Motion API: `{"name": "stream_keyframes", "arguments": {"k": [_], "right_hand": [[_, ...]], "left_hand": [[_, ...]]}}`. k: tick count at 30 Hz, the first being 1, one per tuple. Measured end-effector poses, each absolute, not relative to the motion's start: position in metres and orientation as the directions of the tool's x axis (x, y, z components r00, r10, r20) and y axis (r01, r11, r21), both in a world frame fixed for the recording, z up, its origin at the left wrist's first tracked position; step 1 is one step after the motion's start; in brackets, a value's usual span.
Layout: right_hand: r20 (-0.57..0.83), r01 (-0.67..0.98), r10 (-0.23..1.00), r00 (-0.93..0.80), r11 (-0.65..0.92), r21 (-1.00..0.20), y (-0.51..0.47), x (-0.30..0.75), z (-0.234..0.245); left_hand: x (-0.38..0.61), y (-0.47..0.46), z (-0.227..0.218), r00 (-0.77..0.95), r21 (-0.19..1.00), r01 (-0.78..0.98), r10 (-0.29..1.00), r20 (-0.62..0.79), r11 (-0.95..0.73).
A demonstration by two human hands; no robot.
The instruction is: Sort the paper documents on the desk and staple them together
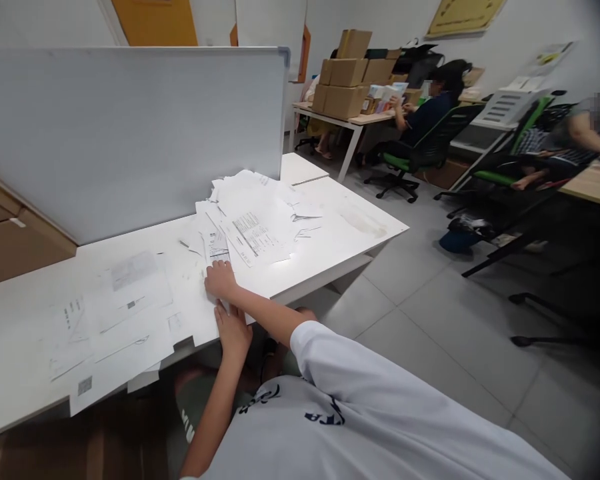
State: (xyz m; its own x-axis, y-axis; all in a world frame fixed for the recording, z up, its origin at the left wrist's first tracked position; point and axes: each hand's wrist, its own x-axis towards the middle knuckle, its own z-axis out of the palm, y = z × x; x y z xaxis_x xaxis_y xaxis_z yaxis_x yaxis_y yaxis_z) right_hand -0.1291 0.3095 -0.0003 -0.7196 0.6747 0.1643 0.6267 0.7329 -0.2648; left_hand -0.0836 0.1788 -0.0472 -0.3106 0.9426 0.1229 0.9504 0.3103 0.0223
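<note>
My right hand is at the near edge of a white desk, its fingers curled down onto a narrow printed paper sheet. Just below it, my left hand rests at the desk's edge with its fingers stretched out and pressed flat. Beyond both hands lies a messy pile of printed papers, its sheets overlapping at odd angles. What is under my palms is hidden.
A white desk carries more flat printed sheets on the left. A grey partition stands behind it, with a cardboard box at left. Farther off are stacked cartons, two seated people and office chairs.
</note>
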Motion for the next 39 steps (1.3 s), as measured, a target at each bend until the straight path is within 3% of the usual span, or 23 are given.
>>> {"name": "stream_keyframes", "arguments": {"k": [5,18,29,39], "right_hand": [[0.169,0.636,0.687,-0.707,0.722,-0.274,0.308,-0.130,-0.005],[0.161,0.658,0.695,-0.701,0.717,-0.230,0.306,-0.134,-0.010],[0.146,0.671,0.714,-0.684,0.695,-0.257,0.305,-0.132,-0.005],[0.164,0.666,0.720,-0.674,0.689,-0.286,0.308,-0.133,-0.011]], "left_hand": [[-0.082,0.178,-0.046,-0.326,0.026,0.945,0.941,0.089,0.325],[-0.087,0.179,-0.062,-0.322,0.141,0.945,0.914,0.247,0.295],[-0.087,0.178,-0.063,-0.302,0.043,0.953,0.927,0.224,0.300],[-0.087,0.178,-0.062,-0.299,0.059,0.954,0.916,0.269,0.294]]}}
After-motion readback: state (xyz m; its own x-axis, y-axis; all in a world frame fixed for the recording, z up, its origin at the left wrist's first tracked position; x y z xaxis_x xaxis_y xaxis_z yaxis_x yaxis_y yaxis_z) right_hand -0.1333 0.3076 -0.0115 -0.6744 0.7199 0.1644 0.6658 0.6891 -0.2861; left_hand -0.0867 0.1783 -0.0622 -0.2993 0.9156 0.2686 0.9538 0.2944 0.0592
